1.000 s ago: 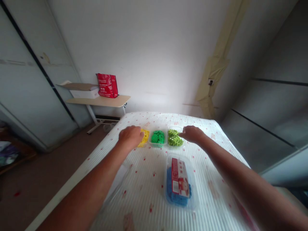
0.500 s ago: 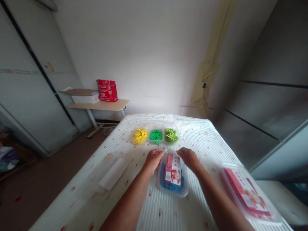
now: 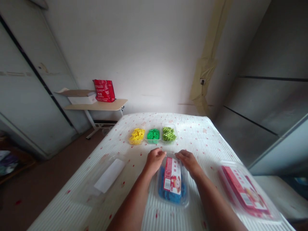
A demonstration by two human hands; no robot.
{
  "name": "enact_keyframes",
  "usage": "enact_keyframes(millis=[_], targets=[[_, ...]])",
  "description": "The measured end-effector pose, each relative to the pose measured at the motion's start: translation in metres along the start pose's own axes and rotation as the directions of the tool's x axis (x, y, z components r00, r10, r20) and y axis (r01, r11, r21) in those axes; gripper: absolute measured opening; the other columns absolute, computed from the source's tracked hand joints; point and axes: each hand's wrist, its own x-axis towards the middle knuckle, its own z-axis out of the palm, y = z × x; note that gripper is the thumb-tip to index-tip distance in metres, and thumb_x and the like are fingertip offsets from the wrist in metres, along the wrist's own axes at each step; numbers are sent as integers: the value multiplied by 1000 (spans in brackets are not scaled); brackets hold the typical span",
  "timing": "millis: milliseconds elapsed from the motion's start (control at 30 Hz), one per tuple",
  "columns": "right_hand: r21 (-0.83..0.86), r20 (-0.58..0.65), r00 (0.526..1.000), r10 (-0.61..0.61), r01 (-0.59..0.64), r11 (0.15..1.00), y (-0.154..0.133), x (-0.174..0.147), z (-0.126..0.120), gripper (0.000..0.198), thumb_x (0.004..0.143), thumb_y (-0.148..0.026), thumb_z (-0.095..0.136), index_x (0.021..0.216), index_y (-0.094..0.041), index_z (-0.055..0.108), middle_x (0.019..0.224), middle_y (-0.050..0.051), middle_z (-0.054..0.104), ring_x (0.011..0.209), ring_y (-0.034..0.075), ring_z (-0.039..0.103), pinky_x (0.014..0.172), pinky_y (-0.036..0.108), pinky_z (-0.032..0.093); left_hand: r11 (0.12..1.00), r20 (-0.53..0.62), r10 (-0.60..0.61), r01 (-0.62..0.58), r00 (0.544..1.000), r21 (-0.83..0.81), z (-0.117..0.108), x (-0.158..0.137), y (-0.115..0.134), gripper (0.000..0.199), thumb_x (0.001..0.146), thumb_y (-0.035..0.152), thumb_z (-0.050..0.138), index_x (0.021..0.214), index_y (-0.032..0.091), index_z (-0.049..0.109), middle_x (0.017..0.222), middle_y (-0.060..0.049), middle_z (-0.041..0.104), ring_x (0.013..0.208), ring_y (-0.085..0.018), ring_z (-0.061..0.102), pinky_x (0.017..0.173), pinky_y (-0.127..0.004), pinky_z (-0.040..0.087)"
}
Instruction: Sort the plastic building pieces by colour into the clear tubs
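Observation:
A clear lidded plastic container [image 3: 172, 200] with blue pieces inside and a red-and-white label on its lid lies in front of me. My left hand [image 3: 155, 159] grips its far left corner, thumb and fingers pressed together at the rim. At the far right corner, my right hand [image 3: 188, 160] pinches the same rim. The lid looks to be on the container. Just beyond my hands stand three open tubs: yellow pieces [image 3: 137, 136], dark green pieces [image 3: 153, 135] and light green pieces [image 3: 169, 133].
A clear lid with a white label [image 3: 110, 175] lies to the left. On the right sits another lidded container [image 3: 247, 191] with pink contents. The white ribbed cover [image 3: 192, 128] has red specks. Beyond the left edge, a small table [image 3: 106, 105] bears a red bag [image 3: 104, 90].
The container with blue pieces has shifted slightly nearer to me, and both hands stay at its far corners. The camera view has moved a little.

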Motion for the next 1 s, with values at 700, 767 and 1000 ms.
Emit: enact_keyframes(millis=[700,767,1000], targets=[[-443,-46,999,-8,-13,896,-21,1,-7,27,71,-42,53,63,-17,57,62,3,59,60,14,53,56,25,36,936,74,-104,123,992,-331,-3,-13,-2,31,65,45,61,61,17,49,51,6,47,46,-8,41,46,-20,30],[-681,-93,995,-31,-41,731,-32,-6,-13,27,72,-43,54,76,-17,61,77,8,65,73,18,58,63,27,38,935,36,-126,131,991,-329,-3,-14,-3,29,64,44,62,61,17,50,48,7,43,43,-7,38,44,-19,27],[-763,2,1000,27,-16,647,-33,-44,-15,50,73,-24,52,123,-18,44,81,7,66,79,20,61,70,29,40,926,-152,-125,61,980,-372,2,-13,-6,33,62,45,64,58,17,47,48,8,42,45,-7,37,44,-19,29]])
